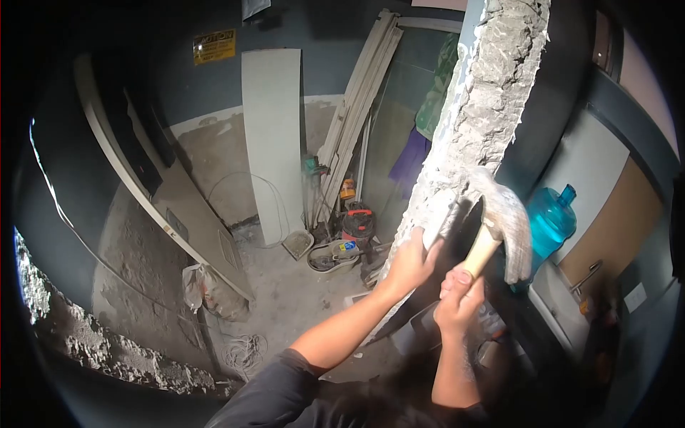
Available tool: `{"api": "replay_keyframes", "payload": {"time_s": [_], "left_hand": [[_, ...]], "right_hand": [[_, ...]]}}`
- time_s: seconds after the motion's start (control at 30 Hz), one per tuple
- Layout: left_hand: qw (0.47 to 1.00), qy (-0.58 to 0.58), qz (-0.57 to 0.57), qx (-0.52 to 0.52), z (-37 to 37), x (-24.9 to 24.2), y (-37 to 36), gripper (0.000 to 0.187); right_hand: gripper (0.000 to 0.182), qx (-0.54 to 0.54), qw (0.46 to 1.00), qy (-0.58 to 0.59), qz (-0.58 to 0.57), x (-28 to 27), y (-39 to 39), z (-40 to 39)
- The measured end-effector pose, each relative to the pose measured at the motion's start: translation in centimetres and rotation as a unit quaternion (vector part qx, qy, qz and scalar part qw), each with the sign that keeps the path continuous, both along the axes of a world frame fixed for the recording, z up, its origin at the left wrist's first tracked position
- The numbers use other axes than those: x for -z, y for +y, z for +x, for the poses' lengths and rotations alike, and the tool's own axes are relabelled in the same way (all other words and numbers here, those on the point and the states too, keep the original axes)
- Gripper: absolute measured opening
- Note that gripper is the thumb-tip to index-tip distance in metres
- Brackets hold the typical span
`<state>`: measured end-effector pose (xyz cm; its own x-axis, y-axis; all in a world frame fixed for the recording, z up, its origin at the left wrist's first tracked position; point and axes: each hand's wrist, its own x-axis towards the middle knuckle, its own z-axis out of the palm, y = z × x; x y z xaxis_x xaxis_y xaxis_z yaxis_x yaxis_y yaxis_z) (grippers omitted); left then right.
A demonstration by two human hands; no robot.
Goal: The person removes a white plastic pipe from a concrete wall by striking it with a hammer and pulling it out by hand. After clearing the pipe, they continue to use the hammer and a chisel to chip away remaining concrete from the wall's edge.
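Gripping above a dusty floor [285, 292]: left hand [410, 267], a chisel [441, 220] at chipped masonry [489, 100]; right hand [459, 301], a hammer [505, 225].

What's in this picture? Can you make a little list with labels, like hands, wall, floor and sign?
Wall edge: rough and chipped
Left hand: by the wall edge, with something pale and blurry
Right hand: holding a hammer
Floor: a stuffed bag, a red-and-black machine
Sign: yellow, says CAUTION
Bottle: big and blue
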<state>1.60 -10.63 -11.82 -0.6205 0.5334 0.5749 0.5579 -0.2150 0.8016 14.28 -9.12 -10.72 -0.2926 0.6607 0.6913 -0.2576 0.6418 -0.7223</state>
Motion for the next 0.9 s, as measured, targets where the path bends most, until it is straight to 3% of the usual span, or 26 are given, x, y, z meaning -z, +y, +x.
{"api": "replay_keyframes", "payload": {"time_s": [0.07,0.13,0.2,0.33,0.4,0.53,0.57,0.63,0.67,0.87,0.9], "left_hand": [[1.000,0.008,-0.019,0.012,-0.1,1.6,-0.1,0.031],[0.996,0.091,0.018,0.005,-0.8,2.6,-0.3,0.028],[0.991,0.133,-0.003,0.013,-2.0,2.6,-0.8,0.023],[0.978,0.205,-0.015,0.011,-4.7,2.0,-1.8,0.020],[0.989,0.118,-0.086,0.038,-5.1,0.1,-2.8,0.023],[0.990,-0.017,-0.010,0.137,-8.6,-1.7,-2.7,0.032],[0.988,-0.029,-0.044,0.145,-9.0,-3.3,-3.5,0.030],[0.977,-0.080,-0.078,0.182,-10.2,-5.2,-4.4,0.026],[0.984,-0.023,-0.045,0.169,-10.5,-5.5,-4.4,0.028],[0.978,-0.081,-0.031,0.190,-10.1,-6.4,-3.6,0.028],[0.984,-0.048,-0.018,0.169,-10.1,-6.1,-2.9,0.029]], "right_hand": [[0.050,-0.045,0.998,0.042,-0.025,-0.6,-0.1,1.1],[0.055,-0.100,0.991,0.069,-0.062,-0.2,0.6,2.2],[0.042,-0.140,0.983,0.096,-0.064,1.2,1.6,3.4],[0.042,-0.097,0.988,0.108,-0.061,3.0,2.3,5.4],[0.042,-0.105,0.987,0.076,-0.097,3.1,2.1,6.8],[0.038,-0.066,0.991,0.003,-0.119,1.1,2.1,9.1],[0.037,-0.041,0.992,-0.035,-0.115,0.3,2.0,9.6],[0.035,-0.017,0.992,-0.093,-0.079,-2.0,1.9,10.1],[0.034,-0.008,0.991,-0.119,-0.064,-3.0,2.2,10.2],[0.032,0.091,0.961,-0.220,0.142,-12.2,1.1,8.2],[0.033,0.086,0.956,-0.224,0.168,-14.4,0.5,7.7]]}}
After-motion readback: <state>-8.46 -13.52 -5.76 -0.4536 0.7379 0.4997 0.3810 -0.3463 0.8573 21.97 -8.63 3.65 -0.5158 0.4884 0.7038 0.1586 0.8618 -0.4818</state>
